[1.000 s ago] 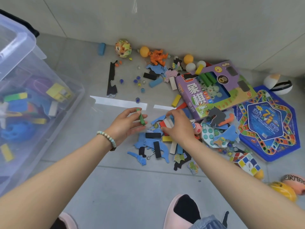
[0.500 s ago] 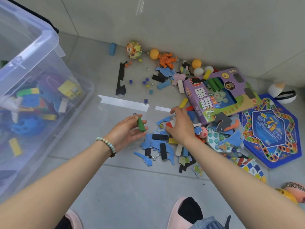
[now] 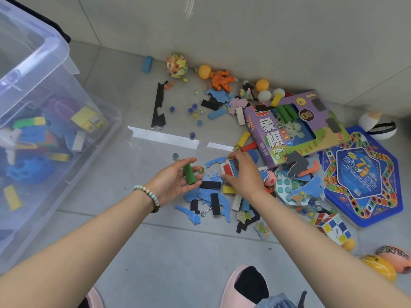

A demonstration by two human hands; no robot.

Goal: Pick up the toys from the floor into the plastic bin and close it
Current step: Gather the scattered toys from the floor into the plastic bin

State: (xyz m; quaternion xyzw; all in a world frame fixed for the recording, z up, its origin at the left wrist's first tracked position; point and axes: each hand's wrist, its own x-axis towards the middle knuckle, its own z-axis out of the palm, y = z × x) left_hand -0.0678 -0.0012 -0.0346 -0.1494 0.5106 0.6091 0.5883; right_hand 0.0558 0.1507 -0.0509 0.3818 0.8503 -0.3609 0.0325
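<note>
Gathering step: green block (image 3: 189,173) was held by left hand (image 3: 172,182), stacked blocks (image 3: 228,169) pinched by right hand (image 3: 245,175); plastic bin (image 3: 56,44) drop judged next.

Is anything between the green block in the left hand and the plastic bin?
Nothing visible stands in the way. The left hand holds the green block over the floor, and the plastic bin stands to its left with its top open.

The right hand (image 3: 243,174), spread flat over the pile a second ago, is now curled, and red, white and blue blocks (image 3: 228,170) are gathered side by side between its thumb and fingers. The left hand (image 3: 175,181) is turned further palm-up, and the green block (image 3: 189,173) is held more loosely across its fingers.
</note>
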